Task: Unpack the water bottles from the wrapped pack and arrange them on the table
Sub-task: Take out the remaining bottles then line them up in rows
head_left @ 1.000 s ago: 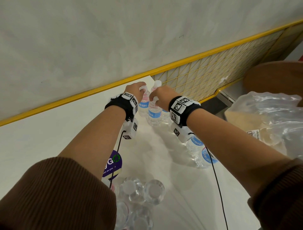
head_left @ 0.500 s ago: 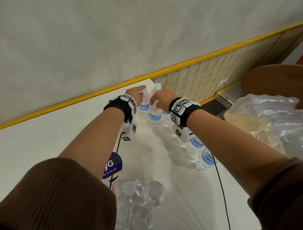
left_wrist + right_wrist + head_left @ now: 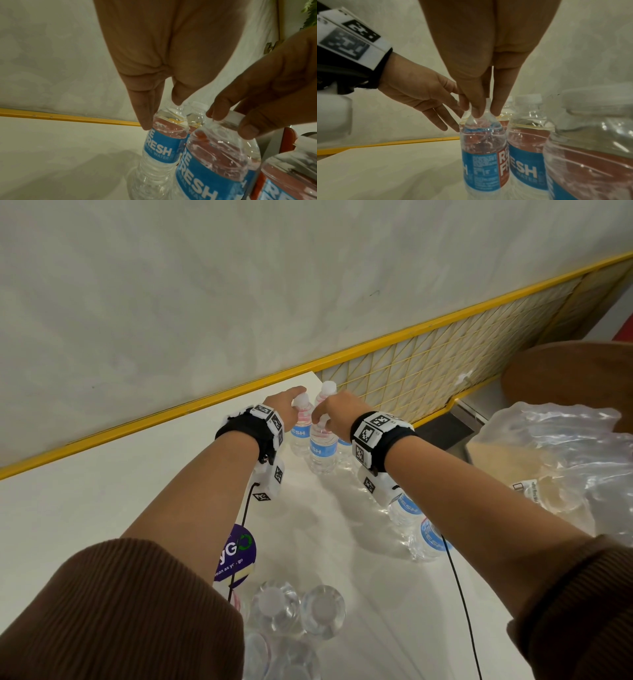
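Two clear water bottles with blue labels stand upright at the far corner of the white table. My left hand pinches the top of the left bottle between thumb and nearly straight fingers. My right hand pinches the white cap of the bottle beside it. A third bottle stands just behind them. The remaining pack sits near the front edge, seen from above.
More bottles stand in a row under my right forearm. Crumpled clear wrap lies at the right. A yellow rail and mesh panel border the table along the wall. A brown round surface is at far right.
Almost nothing differs. Both hands stay on the two bottle tops at the far corner, and the bottles stand in the same place.
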Demonstrator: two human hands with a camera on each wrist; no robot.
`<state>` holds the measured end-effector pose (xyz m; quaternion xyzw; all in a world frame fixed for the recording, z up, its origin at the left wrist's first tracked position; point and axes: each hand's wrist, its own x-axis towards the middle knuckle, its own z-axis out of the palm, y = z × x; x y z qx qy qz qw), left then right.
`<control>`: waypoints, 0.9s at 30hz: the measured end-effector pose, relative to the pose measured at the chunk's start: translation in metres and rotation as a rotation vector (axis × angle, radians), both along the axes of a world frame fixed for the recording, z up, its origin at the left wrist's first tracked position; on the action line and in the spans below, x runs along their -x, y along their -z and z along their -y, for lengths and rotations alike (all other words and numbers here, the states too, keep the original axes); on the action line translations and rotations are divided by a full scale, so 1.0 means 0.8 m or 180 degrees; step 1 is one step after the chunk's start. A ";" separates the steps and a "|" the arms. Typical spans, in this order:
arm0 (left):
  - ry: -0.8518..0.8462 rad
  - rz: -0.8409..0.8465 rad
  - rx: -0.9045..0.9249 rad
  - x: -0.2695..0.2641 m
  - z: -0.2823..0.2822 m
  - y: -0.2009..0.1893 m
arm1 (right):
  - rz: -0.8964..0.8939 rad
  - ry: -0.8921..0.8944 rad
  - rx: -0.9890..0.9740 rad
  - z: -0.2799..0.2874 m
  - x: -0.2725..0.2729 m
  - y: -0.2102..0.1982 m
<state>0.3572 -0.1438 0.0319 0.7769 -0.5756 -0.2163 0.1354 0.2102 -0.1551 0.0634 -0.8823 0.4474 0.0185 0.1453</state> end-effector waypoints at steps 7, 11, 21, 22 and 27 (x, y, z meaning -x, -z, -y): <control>0.0046 0.0116 -0.0147 0.004 -0.013 -0.008 | -0.0080 -0.0104 -0.0061 -0.013 0.004 -0.007; 0.0126 0.0387 -0.0097 0.011 -0.036 -0.026 | -0.0052 -0.0366 0.0140 -0.048 0.019 -0.023; 0.0995 -0.0045 -0.1663 0.049 -0.150 -0.054 | -0.0495 -0.0755 -0.1094 -0.189 0.060 -0.045; 0.1071 0.0016 -0.1717 0.052 -0.163 -0.056 | -0.0567 -0.0803 -0.1203 -0.203 0.064 -0.045; 0.1492 0.0418 -0.2219 0.067 -0.227 -0.073 | -0.0908 -0.0950 -0.1251 -0.258 0.071 -0.037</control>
